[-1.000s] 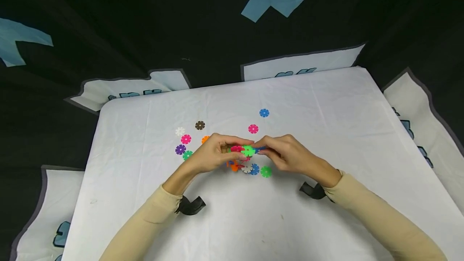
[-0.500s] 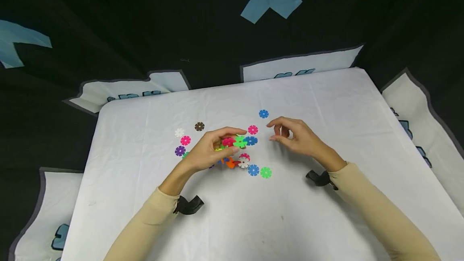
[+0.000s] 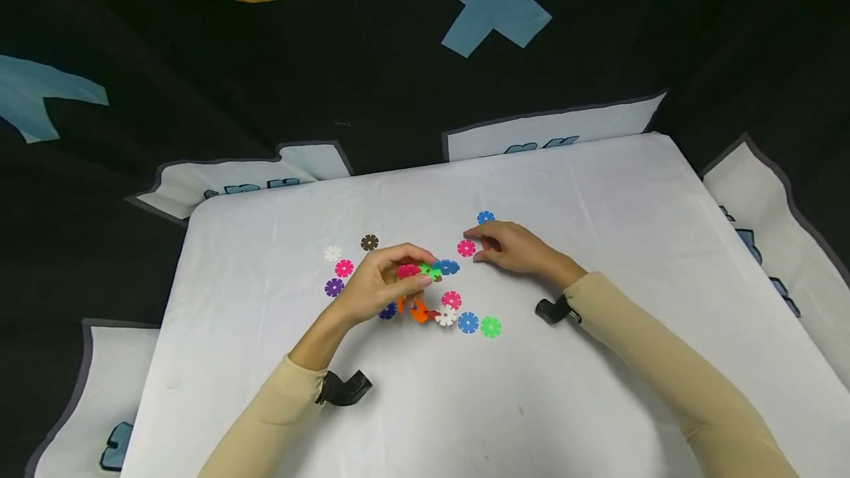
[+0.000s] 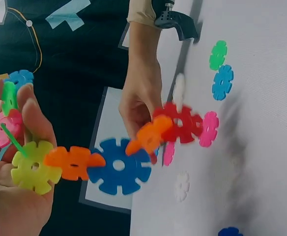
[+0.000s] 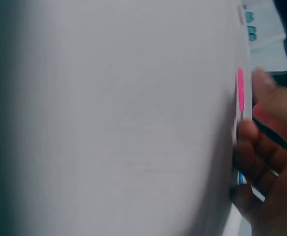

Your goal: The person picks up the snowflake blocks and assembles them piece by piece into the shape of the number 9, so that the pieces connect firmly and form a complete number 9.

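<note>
From the head, my left hand (image 3: 372,288) alone now grips the disc chain (image 3: 419,311) near centre; my right hand (image 3: 518,248), fingers parted and empty, has moved to the loose pink disc (image 3: 467,248). Left wrist: the chain stretches right. Right wrist: touch unclear.

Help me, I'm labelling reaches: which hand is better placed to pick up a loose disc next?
Likely the right hand: it looks empty, close beside a pink disc; the left hand holds the joined discs.

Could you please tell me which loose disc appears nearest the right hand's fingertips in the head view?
The rightmost pink disc: it alone shows at the gap between fingers of the right hand; the farthest blue disc lies beyond.
</note>
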`<state>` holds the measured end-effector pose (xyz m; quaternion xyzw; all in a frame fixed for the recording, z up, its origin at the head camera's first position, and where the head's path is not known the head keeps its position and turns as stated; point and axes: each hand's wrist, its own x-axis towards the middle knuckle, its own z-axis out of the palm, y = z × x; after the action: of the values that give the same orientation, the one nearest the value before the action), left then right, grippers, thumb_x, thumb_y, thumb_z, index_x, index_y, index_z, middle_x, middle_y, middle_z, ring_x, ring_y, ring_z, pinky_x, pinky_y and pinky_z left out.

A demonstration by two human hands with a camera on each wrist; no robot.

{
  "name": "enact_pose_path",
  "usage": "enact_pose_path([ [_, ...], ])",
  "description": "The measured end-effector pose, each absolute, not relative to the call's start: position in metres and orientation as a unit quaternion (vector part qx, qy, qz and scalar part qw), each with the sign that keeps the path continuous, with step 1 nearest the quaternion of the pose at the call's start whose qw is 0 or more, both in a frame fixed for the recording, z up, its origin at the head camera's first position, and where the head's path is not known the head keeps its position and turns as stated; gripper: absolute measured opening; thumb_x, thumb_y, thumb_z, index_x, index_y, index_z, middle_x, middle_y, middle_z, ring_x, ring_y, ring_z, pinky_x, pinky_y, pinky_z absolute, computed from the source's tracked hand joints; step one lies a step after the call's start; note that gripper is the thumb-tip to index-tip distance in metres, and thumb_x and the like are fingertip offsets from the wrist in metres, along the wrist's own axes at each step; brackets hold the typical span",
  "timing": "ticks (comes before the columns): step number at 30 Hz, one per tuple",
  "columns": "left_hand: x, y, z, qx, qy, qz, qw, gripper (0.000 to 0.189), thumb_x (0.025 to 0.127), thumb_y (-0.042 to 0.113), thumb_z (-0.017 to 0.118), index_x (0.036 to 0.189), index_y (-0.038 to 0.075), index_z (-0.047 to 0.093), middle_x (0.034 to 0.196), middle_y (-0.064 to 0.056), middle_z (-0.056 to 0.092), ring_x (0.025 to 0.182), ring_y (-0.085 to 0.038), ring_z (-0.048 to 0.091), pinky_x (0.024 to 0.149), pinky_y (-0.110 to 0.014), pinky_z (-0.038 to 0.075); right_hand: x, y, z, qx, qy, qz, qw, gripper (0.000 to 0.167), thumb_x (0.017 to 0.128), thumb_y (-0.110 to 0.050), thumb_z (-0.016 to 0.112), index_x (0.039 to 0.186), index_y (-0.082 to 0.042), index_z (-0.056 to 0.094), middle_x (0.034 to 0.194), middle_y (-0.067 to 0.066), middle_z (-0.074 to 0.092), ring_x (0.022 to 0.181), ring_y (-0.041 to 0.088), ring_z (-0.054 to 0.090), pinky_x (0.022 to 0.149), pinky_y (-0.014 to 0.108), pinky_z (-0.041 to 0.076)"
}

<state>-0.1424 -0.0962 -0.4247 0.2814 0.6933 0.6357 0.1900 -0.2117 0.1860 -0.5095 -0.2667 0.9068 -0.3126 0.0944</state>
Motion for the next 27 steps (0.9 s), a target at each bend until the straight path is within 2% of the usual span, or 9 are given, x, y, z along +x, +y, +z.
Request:
enact_pose_path([
  [4, -0.143, -0.1, -0.426, 0.296, 0.661, 0.664, 0.185, 0.021, 0.093, 0.004, 0.064, 0.109, -0.009, 0.06, 0.085, -0.002, 0.065, 0.057, -0.023, 0.055, 0.056, -0.028, 0.054, -0.216, 0.179, -0.512, -0.273, 0.923, -0.258, 0.084, 0.044, 0.087, -0.03, 0.075, 0.128, -0.016, 0.065, 0.095, 0.002, 0.063, 0.083, 0.015, 0.052, 0.072, 0.031, 0.046],
  [8, -0.143, -0.101, -0.426, 0.283, 0.666, 0.667, 0.175, 0.025, 0.093, 0.007, 0.065, 0.112, -0.009, 0.063, 0.096, -0.002, 0.068, 0.059, -0.028, 0.059, 0.057, -0.03, 0.056, -0.215, 0.175, -0.51, -0.27, 0.93, -0.236, 0.077, 0.037, 0.086, -0.03, 0.076, 0.117, -0.013, 0.066, 0.092, 0.002, 0.061, 0.082, 0.017, 0.052, 0.072, 0.03, 0.046],
  [11, -0.143, -0.099, -0.426, 0.264, 0.678, 0.663, 0.174, 0.028, 0.094, 0.008, 0.064, 0.117, -0.008, 0.064, 0.111, -0.007, 0.07, 0.067, -0.026, 0.067, 0.065, -0.034, 0.059, -0.212, 0.175, -0.511, -0.252, 0.932, -0.247, 0.079, 0.034, 0.085, -0.03, 0.078, 0.109, -0.011, 0.063, 0.087, 0.002, 0.057, 0.079, 0.016, 0.051, 0.07, 0.028, 0.045],
  [15, -0.143, -0.095, -0.428, 0.254, 0.704, 0.645, 0.157, 0.024, 0.098, 0.008, 0.059, 0.117, -0.005, 0.065, 0.119, -0.018, 0.066, 0.093, -0.016, 0.069, 0.086, -0.035, 0.057, -0.205, 0.18, -0.511, -0.236, 0.925, -0.287, 0.078, 0.027, 0.087, -0.023, 0.076, 0.102, -0.011, 0.059, 0.083, 0.001, 0.058, 0.074, 0.015, 0.051, 0.066, 0.027, 0.045],
  [18, -0.143, -0.094, -0.427, 0.243, 0.728, 0.623, 0.151, 0.023, 0.101, 0.012, 0.053, 0.118, 0.002, 0.066, 0.122, -0.017, 0.065, 0.096, -0.015, 0.068, 0.093, -0.033, 0.053, -0.197, 0.185, -0.507, -0.237, 0.916, -0.318, 0.063, 0.017, 0.09, -0.017, 0.072, 0.098, -0.011, 0.057, 0.076, 0.0, 0.058, 0.067, 0.013, 0.049, 0.061, 0.024, 0.043],
  [22, -0.143, -0.092, -0.425, 0.229, 0.736, 0.615, 0.166, 0.026, 0.104, 0.015, 0.048, 0.12, 0.006, 0.065, 0.119, -0.014, 0.065, 0.082, -0.022, 0.068, 0.083, -0.037, 0.056, -0.18, 0.186, -0.489, -0.258, 0.879, -0.399, 0.038, 0.014, 0.093, -0.008, 0.066, 0.098, -0.009, 0.053, 0.071, 0.003, 0.062, 0.057, 0.01, 0.048, 0.052, 0.022, 0.038],
  [27, -0.145, -0.089, -0.423, 0.226, 0.727, 0.624, 0.179, 0.027, 0.105, 0.015, 0.044, 0.121, 0.003, 0.063, 0.096, -0.014, 0.063, 0.076, -0.024, 0.061, 0.077, -0.034, 0.056, -0.157, 0.175, -0.456, -0.304, 0.806, -0.508, 0.027, 0.017, 0.093, -0.001, 0.064, 0.106, -0.003, 0.053, 0.072, 0.008, 0.067, 0.052, 0.01, 0.053, 0.048, 0.024, 0.044],
])
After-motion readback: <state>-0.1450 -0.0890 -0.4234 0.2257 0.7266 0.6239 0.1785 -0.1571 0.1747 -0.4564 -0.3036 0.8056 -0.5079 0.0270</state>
